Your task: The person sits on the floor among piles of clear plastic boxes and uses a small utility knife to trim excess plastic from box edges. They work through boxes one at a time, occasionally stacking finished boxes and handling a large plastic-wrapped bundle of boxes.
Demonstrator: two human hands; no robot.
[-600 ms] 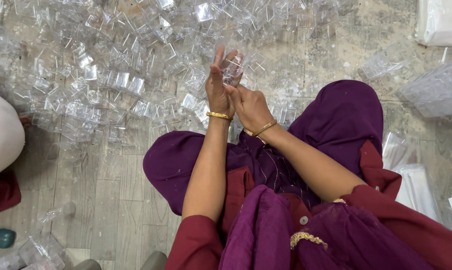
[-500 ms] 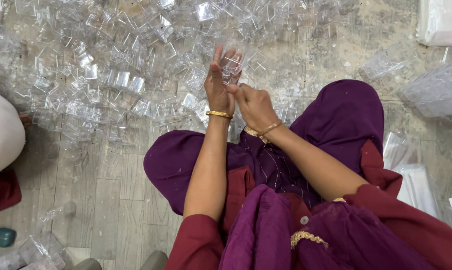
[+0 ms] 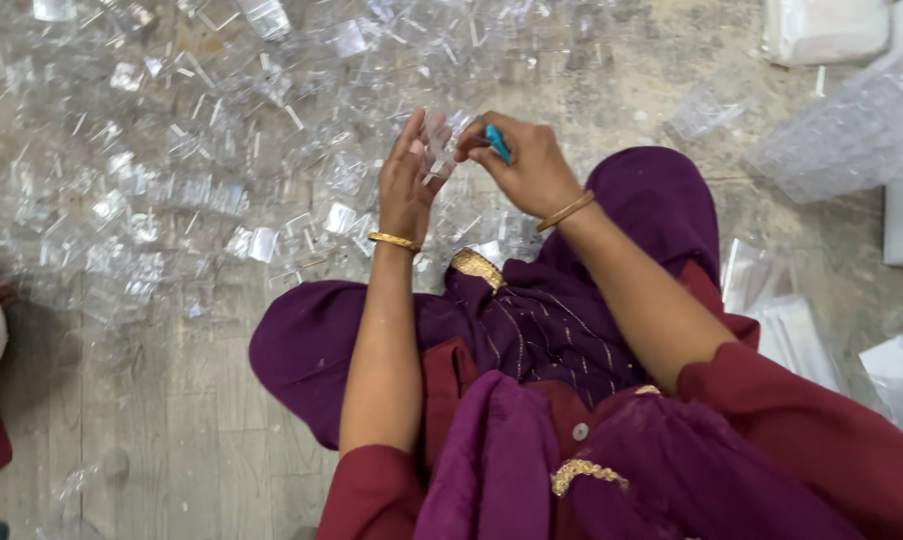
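Now showing, unlike before: small blue tool (image 3: 498, 143) pinched in right hand (image 3: 528, 168), working against clear plastic piece (image 3: 438, 146); left hand (image 3: 404, 190) gripping that piece. Still lying untouched: heap of clear pieces (image 3: 202, 160) covering floor (image 3: 152, 420).

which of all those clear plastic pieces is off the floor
The clear plastic piece pinched between the left hand and right hand; every other one lies scattered on the floor.

Informal workshop floor, worn boards (image 3: 172, 420), heaps of clear plastic pieces (image 3: 172, 180), stacked plastic trays (image 3: 852, 130)
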